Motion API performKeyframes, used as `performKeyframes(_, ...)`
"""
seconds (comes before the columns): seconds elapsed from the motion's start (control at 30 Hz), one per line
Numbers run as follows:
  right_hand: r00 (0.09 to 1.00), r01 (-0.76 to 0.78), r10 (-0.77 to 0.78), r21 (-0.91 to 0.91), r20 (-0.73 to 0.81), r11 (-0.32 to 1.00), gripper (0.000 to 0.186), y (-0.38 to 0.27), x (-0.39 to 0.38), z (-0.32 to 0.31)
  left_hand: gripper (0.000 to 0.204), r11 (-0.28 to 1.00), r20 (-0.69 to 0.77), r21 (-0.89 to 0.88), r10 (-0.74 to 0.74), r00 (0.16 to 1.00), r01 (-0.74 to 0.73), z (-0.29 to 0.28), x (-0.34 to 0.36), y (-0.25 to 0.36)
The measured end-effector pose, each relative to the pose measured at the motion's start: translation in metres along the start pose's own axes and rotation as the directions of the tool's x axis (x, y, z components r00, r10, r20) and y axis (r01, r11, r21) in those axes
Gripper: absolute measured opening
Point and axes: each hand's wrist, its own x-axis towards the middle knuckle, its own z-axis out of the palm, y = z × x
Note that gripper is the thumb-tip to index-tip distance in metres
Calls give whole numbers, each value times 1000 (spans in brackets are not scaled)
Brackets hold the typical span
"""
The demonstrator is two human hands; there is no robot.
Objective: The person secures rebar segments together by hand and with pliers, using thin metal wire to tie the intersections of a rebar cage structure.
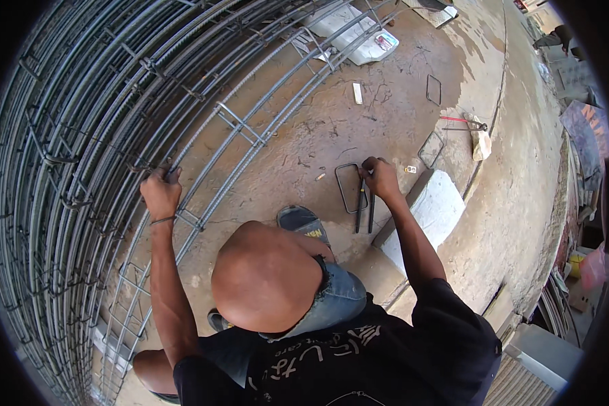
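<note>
My left hand (161,192) is closed around a steel bar at the edge of a long rebar cage (216,145), which runs from lower left to the top. My right hand (380,177) is closed on the upper end of black-handled pincers (365,215). Their two handles point back toward me, and my fingers hide the head. Beside the pincers, a rectangular wire stirrup (338,183) lies on the concrete, partly behind the handles. My bent knee stands between my arms.
Stacked rebar cages (54,162) fill the left. A white-topped block (436,210) sits by my right forearm. Red-handled pincers (463,124) rest against a pale stone (481,144). More stirrups (434,89) and wire scraps lie ahead, near a white slab (358,37). Clutter lines the right.
</note>
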Motion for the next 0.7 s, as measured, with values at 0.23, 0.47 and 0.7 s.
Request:
performKeyframes(0.23,922,192,-239,177,305,965,33,-37,-43,-6,30,998,-47,33,63,997,-61,-6,-4,-8)
performKeyframes(0.47,827,293,-355,206,436,934,47,-71,-86,59,20,970,-371,-242,-70,926,-23,-47,-24,33)
performKeyframes(0.7,891,306,-340,154,302,939,58,-89,-59,44,14,836,217,-549,143,966,-1,-13,-71,90)
